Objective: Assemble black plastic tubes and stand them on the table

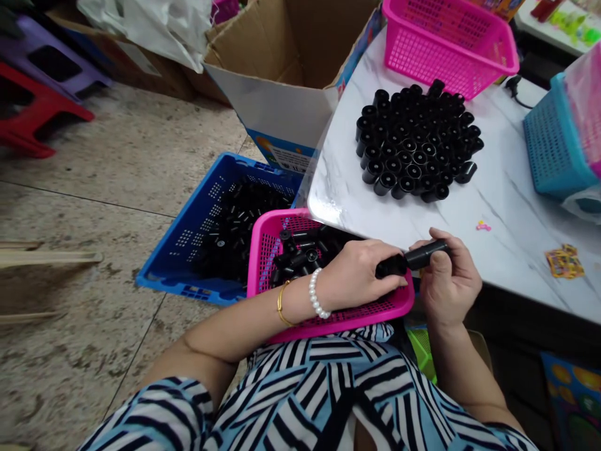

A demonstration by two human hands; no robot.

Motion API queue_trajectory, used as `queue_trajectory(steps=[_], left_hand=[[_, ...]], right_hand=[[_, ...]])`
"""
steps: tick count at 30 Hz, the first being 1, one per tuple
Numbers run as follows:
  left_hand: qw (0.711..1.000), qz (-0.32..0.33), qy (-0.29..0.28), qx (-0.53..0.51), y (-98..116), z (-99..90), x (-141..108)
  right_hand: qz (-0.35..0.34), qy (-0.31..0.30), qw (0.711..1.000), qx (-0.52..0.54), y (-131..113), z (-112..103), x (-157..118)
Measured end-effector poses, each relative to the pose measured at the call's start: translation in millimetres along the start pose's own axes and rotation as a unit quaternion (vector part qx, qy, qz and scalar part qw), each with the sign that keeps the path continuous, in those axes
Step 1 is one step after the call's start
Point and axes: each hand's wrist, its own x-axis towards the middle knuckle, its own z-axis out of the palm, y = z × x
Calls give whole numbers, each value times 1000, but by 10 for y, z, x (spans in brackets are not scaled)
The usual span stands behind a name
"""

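Note:
Over the right part of a pink basket on my lap, my left hand closes its fingers on a short black cylinder. My right hand grips a longer black tube between thumb and fingers, its left end meeting the black piece in my left hand. Loose black cylinders lie jumbled in the pink basket. On the white marbled table, many black cylinders stand close together in a cluster, with one tipped over at its right edge.
A blue crate with small black parts sits on the floor at left, below an open cardboard box. Another pink basket and a turquoise basket stand on the table. Red and purple stools are far left.

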Motion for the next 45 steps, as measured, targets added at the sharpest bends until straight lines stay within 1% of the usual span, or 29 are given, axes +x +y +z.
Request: queue_trajectory(steps=[1, 3, 5, 6, 8, 10, 12, 14, 15, 16, 18, 19, 20, 22, 24, 26, 27, 29, 31, 32, 33, 34, 36, 37, 39, 40, 42, 43, 45], left_hand=[[1000, -4, 2, 0, -5, 6, 4], [1000, -9, 12, 0, -24, 28, 0], [1000, -12, 22, 0, -60, 61, -22], [1000, -12, 21, 3, -82, 77, -38], [1000, -12, -3, 25, -123, 97, -63], [998, -5, -38, 55, -134, 81, -61], [997, 15, -65, 46, -102, 26, -22], [995, 37, -90, -13, -45, -48, 34], [992, 41, -106, -47, -22, -79, 59], [989, 36, -121, -75, -10, -101, 77], [982, 1, -151, -112, -25, -108, 82], [979, -20, -159, -125, -48, -97, 68], [977, -37, -156, -137, -75, -82, 48], [979, -41, -117, -160, -124, -63, 6], [986, -15, -59, -158, -154, -75, -10], [991, 9, -17, -130, -172, -103, 9], [994, 19, -3, -108, -180, -111, 28], [997, 42, 20, -68, -199, -100, 68], [997, 65, 30, -39, -210, -57, 93], [997, 69, 30, -28, -208, -37, 98], [997, 67, 32, -17, -203, -27, 99], [997, 63, 36, -5, -197, -35, 99], [996, 64, 53, 21, -202, -122, 113], [995, 65, 66, 39, -223, -201, 133], [990, 52, 98, 88, -315, -409, 214], [985, 32, 119, 119, -387, -521, 273], [973, -14, 155, 172, -567, -719, 415], [967, -36, 169, 188, -664, -793, 488], [960, -69, 185, 198, -844, -876, 622]], right_hand=[[-8, 0, 1000, -10, -16, 10, -1], [-56, -12, 997, -45, -49, 36, -3], [-110, -45, 990, -73, -66, 59, -2], [-124, -60, 987, -81, -66, 65, -1], [-117, -88, 985, -90, -51, 61, -8], [-106, -96, 984, -103, -31, 45, -32], [-127, -63, 986, -92, -29, 37, -68], [-157, -5, 986, -59, -66, 58, -93], [-160, 26, 986, -36, -98, 80, -93], [-157, 64, 986, -10, -135, 109, -82], [-136, 131, 981, 41, -201, 168, -28], [-122, 147, 979, 64, -219, 189, 9], [-102, 146, 980, 88, -221, 199, 49], [-34, 94, 985, 142, -178, 174, 120], [45, 37, 978, 202, -103, 98, 170], [82, 5, 973, 216, -46, 12, 197], [84, -14, 978, 190, -38, -19, 203], [73, -75, 991, 81, -63, -37, 202], [45, -132, 990, -37, -120, -12, 198], [27, -145, 986, -78, -143, -2, 205], [9, -146, 984, -105, -152, -5, 223], [-8, -132, 983, -126, -143, -29, 258], [-44, -73, 979, -183, -61, -153, 391], [-61, -32, 972, -225, 8, -252, 490], [-83, 41, 944, -317, 177, -484, 731], [-78, 54, 930, -354, 267, -596, 860], [-35, 35, 919, -390, 437, -767, 1099], [-13, 22, 918, -395, 514, -815, 1199], [4, 31, 915, -403, 643, -835, 1349]])
